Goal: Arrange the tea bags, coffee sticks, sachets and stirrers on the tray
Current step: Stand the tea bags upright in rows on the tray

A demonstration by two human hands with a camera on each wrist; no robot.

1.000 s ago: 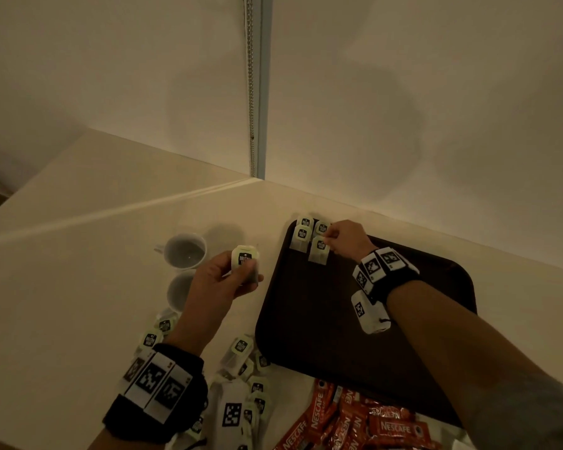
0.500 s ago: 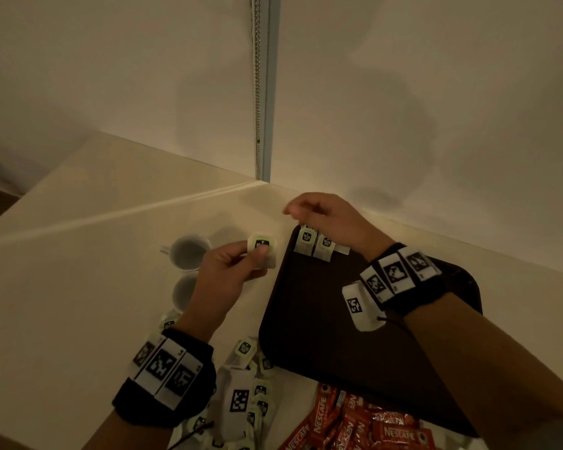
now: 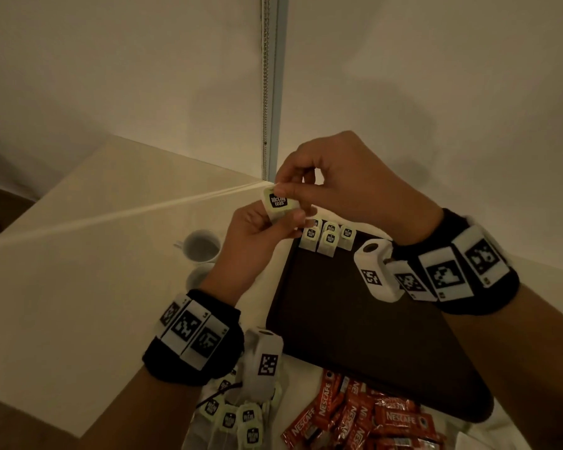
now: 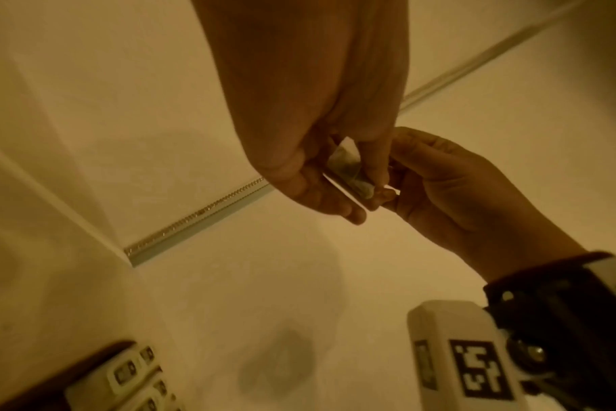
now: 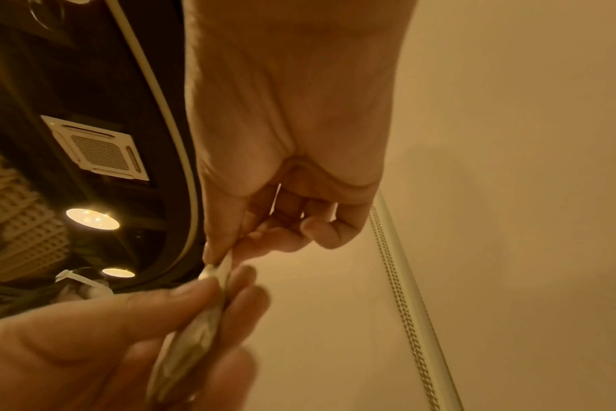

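Both hands meet above the tray's far left corner on one pale green tea bag [image 3: 277,203]. My left hand [image 3: 257,235] holds its lower part between thumb and fingers. My right hand [image 3: 322,183] pinches its top edge with thumb and forefinger. In the wrist views the tea bag [image 4: 348,172] [image 5: 208,300] shows edge-on between the fingertips of both hands. Several tea bags [image 3: 327,238] stand in a cluster in the far left corner of the dark brown tray [image 3: 355,336]. More tea bags [image 3: 238,417] lie in a heap on the table near my left wrist.
Red Nescafe coffee sticks [image 3: 364,420] lie piled at the tray's near edge. Two white cups [image 3: 200,246] stand left of the tray, behind my left hand. The table meets the wall just beyond the tray, with a vertical metal strip [image 3: 272,92] on it.
My right hand has left the tea bags on the tray and come up left to pinch the tea bag in my left hand. My left hand rose toward it.
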